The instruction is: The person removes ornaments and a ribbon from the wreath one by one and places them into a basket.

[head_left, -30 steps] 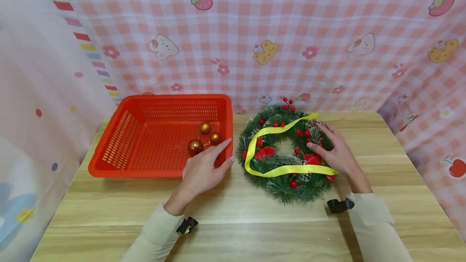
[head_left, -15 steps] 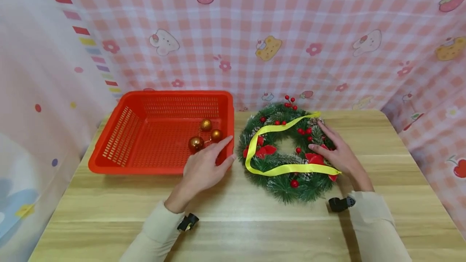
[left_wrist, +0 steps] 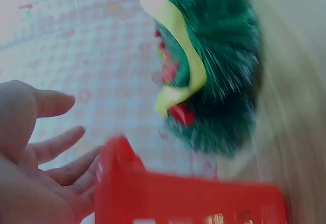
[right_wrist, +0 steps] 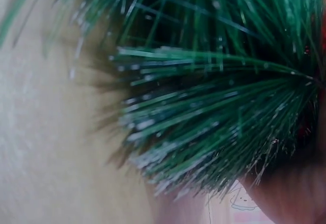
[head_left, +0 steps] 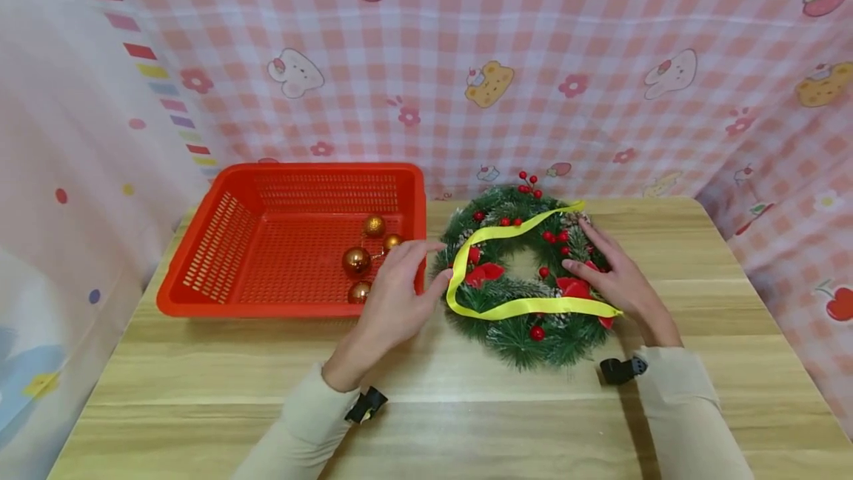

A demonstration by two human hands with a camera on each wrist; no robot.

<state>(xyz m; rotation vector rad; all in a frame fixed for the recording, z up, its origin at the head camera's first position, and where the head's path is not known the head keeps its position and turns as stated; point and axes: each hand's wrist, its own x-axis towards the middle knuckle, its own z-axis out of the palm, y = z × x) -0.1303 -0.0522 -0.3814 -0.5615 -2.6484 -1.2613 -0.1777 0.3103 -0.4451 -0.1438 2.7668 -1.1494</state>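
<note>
A green wreath [head_left: 526, 350] with red berries, red flowers and pine cones lies flat on the table. Across its top runs a yellow ribbon [head_left: 520, 308] in a bent line. My right hand [head_left: 620, 280] rests on the wreath's right side, thumb and forefinger spread; in the right wrist view needles hide most of it. Between basket and wreath, my left hand [head_left: 400, 298] hovers with thumb and fingers apart, fingertips near the wreath's left edge and the ribbon. The left wrist view shows nothing held in that hand [left_wrist: 46, 158].
A red plastic basket [head_left: 293, 310] stands to the left of the wreath, with several shiny copper-gold balls [head_left: 356, 261] at its right end. Beneath everything is a wooden table [head_left: 506, 428]. A pink checked cloth [head_left: 400, 58] hangs close behind.
My left hand has moved right, from over the basket's right edge toward the wreath, uncovering another ball. My right hand stays on the wreath.
</note>
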